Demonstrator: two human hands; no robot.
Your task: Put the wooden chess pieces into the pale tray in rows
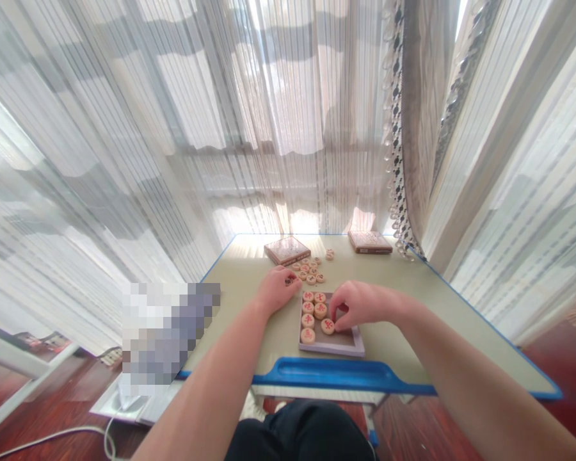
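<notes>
An open shallow box [333,349] stands near the table's front edge, with several round wooden pieces bearing red characters in its left part. My right hand [352,306] reaches into the box from the right, thumb and finger closed on a red-marked piece [328,326]. Beyond the box's left back corner, my left hand [279,288] rests low over the table, its fingers curled at a dark-marked piece [289,281]; whether it grips that piece is unclear. Just past my left hand lies a loose group of wooden pieces [311,280].
A flat patterned box [287,250] lies at the back left of the table [441,333], another [370,242] at the back right. A small stack of pieces [329,254] is between them. A blue tray [333,373] lines the front edge. Curtains hang behind.
</notes>
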